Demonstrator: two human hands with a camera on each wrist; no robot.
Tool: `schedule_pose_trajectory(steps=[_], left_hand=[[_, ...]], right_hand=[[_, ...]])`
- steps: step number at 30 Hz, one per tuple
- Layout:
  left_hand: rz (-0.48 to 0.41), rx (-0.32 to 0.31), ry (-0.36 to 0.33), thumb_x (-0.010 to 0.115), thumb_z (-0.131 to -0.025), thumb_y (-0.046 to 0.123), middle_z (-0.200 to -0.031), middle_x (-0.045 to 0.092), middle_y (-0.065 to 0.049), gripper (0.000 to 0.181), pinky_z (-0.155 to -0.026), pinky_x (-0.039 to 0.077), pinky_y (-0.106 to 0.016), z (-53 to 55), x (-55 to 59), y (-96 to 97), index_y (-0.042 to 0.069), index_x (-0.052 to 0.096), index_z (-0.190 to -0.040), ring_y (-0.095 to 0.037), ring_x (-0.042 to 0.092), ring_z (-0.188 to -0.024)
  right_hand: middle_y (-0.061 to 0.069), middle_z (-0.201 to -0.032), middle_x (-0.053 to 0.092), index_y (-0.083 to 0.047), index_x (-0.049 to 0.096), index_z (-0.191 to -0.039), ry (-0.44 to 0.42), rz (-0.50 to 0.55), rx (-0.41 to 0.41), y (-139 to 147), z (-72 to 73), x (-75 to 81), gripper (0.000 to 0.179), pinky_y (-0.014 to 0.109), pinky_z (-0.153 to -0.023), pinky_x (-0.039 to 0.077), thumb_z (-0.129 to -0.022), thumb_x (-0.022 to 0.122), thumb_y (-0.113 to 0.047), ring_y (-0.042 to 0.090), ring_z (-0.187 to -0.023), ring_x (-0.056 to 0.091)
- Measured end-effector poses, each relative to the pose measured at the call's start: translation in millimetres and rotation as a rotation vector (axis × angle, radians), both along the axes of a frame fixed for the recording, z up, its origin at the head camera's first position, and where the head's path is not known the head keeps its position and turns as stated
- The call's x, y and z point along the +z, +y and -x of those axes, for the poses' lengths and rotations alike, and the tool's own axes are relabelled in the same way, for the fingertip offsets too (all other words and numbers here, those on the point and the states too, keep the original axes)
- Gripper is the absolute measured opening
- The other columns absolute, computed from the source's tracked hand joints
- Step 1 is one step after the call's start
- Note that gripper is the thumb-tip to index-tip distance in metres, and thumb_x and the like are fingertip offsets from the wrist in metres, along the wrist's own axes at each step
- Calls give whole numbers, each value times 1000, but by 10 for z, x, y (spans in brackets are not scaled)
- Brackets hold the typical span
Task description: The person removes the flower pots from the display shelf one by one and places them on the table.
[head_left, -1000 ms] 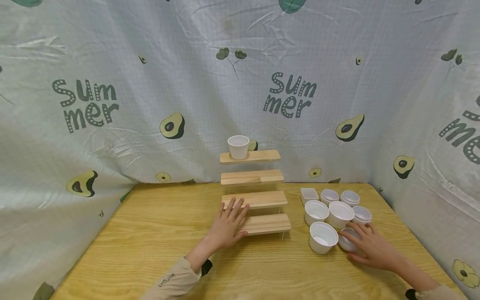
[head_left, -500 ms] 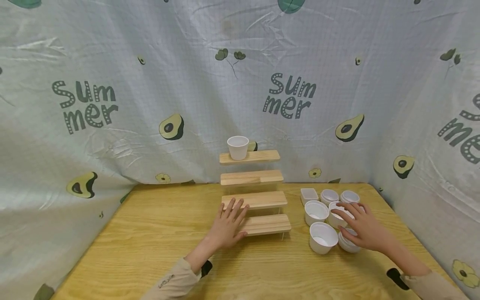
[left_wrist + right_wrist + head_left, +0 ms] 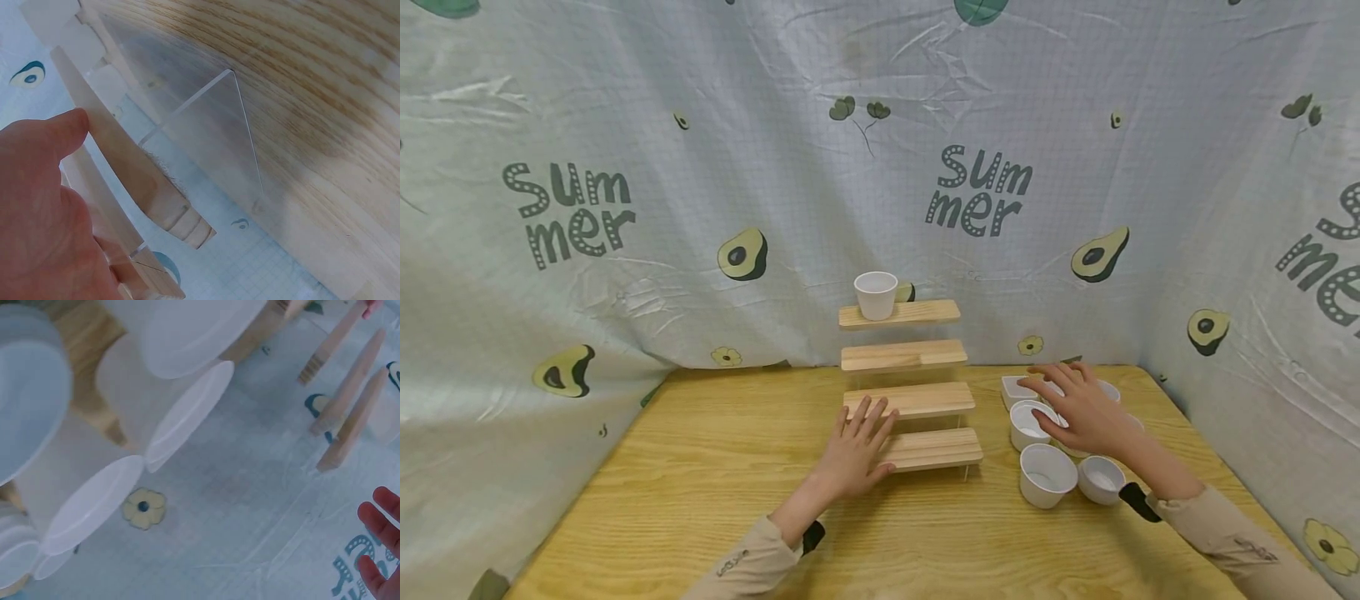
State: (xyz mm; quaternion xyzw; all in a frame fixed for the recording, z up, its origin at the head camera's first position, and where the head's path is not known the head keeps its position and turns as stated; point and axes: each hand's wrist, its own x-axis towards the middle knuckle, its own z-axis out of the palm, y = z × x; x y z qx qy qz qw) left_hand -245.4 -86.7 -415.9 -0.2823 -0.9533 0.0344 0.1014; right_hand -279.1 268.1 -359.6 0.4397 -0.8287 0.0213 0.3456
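Note:
My left hand rests on the left end of a stepped wooden display stand, fingers spread over its two lower shelves. In the left wrist view, the thumb lies against a wooden board, beside a clear side panel. My right hand hovers over a group of white containers, fingers apart and slightly bent, holding nothing. Below it are a round cup, a larger cup at the front and a small round tub. The hand partly hides the containers behind.
One white cup stands on the left of the stand's top shelf. A square white container sits at the back left of the group. The wooden table ends at a printed curtain behind and on both sides.
My right hand has lifted off the small front tub and moved back and left over the other containers. The left hand stays put on the stand.

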Motion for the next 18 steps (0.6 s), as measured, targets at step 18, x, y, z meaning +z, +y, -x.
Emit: schedule_pose_trajectory(steps=[18], left_hand=[[-5, -3, 10, 42, -88, 52, -150, 14, -9, 71, -108, 17, -51, 1, -8, 4, 15, 18, -144, -30, 13, -138]], right_hand=[[9, -114, 53, -14, 52, -120, -9, -51, 52, -555, 270, 264, 38, 47, -82, 34, -91, 41, -37, 23, -95, 51]])
